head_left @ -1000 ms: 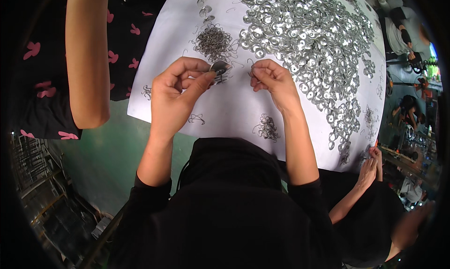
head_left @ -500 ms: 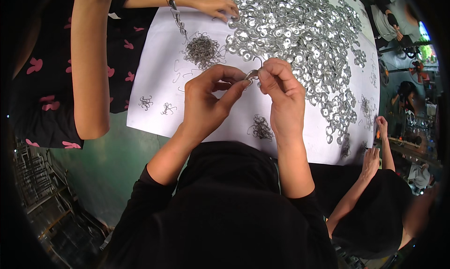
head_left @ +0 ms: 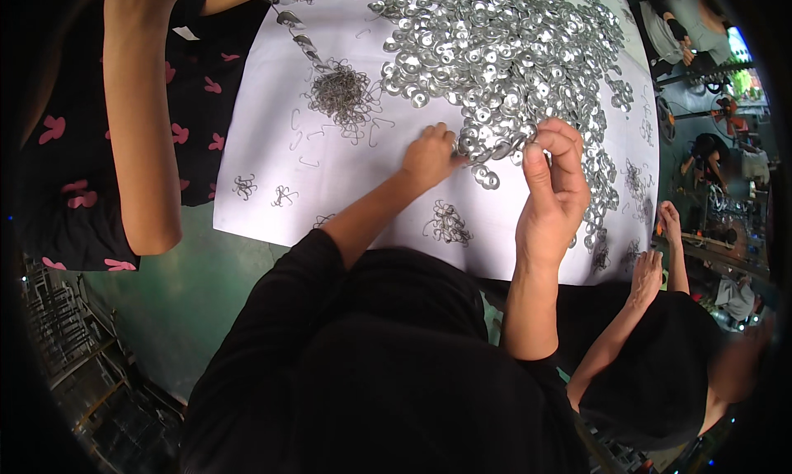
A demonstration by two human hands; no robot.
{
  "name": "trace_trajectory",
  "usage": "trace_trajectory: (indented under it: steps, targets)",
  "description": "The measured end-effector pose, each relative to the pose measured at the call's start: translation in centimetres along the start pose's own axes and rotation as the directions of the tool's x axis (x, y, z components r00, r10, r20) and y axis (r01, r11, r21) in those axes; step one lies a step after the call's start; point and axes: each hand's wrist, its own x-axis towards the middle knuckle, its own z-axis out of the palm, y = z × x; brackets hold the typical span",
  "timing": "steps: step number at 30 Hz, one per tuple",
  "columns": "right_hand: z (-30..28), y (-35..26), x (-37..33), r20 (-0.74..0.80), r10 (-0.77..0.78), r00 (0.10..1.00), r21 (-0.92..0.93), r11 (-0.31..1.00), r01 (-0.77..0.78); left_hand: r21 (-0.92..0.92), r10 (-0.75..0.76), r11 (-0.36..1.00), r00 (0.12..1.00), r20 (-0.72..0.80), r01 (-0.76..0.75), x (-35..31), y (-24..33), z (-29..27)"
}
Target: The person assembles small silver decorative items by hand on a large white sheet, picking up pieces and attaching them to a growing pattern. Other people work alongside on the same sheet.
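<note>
My right hand (head_left: 554, 177) is raised over the near part of a pile of shiny silver metal discs (head_left: 503, 53). Its thumb and fingers are pinched on a small metal piece; against the pile behind it, its exact shape is hard to make out. To the left, my left hand (head_left: 431, 156) reaches down to the pile's near-left edge, palm down. Its thumb and bent fingers are apart around a disc piece there, and some fingertips are hidden. Near my left forearm lies a small heap of wire hooks (head_left: 450, 224).
A large heap of wire hooks (head_left: 341, 96) sits left of the pile on the white table cover (head_left: 247, 144), with loose hooks around it. A linked strand of metal pieces (head_left: 289, 18) hangs by a co-worker's bare arm (head_left: 140, 127). Another person's hand (head_left: 648, 276) is at right.
My hands have parted: the left has gone down to the pile's edge, and the right has moved right with its pinched piece. The co-worker's hand at the far left has drawn away from the discs.
</note>
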Motion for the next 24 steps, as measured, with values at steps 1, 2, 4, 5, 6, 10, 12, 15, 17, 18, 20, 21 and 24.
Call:
trace_trajectory:
  steps: [1,2,4,5,6,10,12,15,17,18,20,21,24]
  targets:
    - [-0.1,-0.1,-0.1,-0.008,0.000,1.000,-0.008,1.000,0.000,0.046,-0.008,0.999,0.999,0.043,0.006,0.3,0.4,0.3]
    - [-0.1,-0.1,-0.2,-0.016,0.000,1.000,-0.015,1.000,-0.001,0.092,-0.018,0.996,0.996,0.086,0.010,0.5,0.7,0.7]
    - [-0.3,-0.1,-0.4,-0.005,-0.006,1.000,-0.015,1.000,0.006,0.171,-0.033,0.985,0.991,0.127,0.011,0.3,0.4,1.3]
    - [-0.3,-0.1,-0.5,-0.006,-0.003,1.000,-0.013,1.000,0.003,0.205,-0.037,0.979,0.991,0.126,0.010,0.3,-0.1,1.8]
    - [-0.2,-0.1,-0.6,-0.007,0.000,1.000,-0.010,1.000,0.000,0.239,-0.042,0.971,0.991,0.124,0.011,0.2,-0.5,2.2]
    - [0.0,0.9,-0.9,-0.007,0.025,1.000,-0.015,1.000,-0.025,-0.014,-0.211,0.976,0.962,0.174,0.217,0.5,-1.7,-1.7]
    - [0.4,1.5,-1.1,0.011,0.030,0.999,-0.037,0.999,-0.030,-0.416,-0.349,0.808,0.908,0.232,0.417,1.0,-1.7,-5.3]
    - [1.1,2.5,-1.4,0.014,0.066,0.998,-0.011,0.998,-0.066,-0.857,-0.343,0.296,0.884,0.318,0.423,1.1,0.5,-10.7]
    - [1.9,3.2,-1.6,0.023,0.068,0.997,-0.011,0.998,-0.068,-0.903,-0.356,0.238,0.897,0.263,0.359,0.8,2.5,-14.5]
    - [2.4,3.4,-1.7,0.025,0.068,0.997,-0.010,0.998,-0.067,-0.923,-0.367,0.209,0.901,0.231,0.322,0.5,3.2,-15.9]
    - [3.0,3.6,-1.6,0.020,0.063,0.998,-0.009,0.998,-0.063,-0.899,-0.363,0.325,0.917,0.168,0.293,0.2,3.9,-17.5]
    - [3.2,3.7,-1.6,0.014,0.058,0.998,-0.007,0.998,-0.058,-0.882,-0.357,0.381,0.924,0.137,0.278,0.1,4.2,-18.1]
    - [4.0,4.2,-1.5,0.007,0.036,0.999,-0.009,0.999,-0.036,-0.896,-0.378,0.352,0.917,0.130,0.272,-0.2,5.1,-19.2]
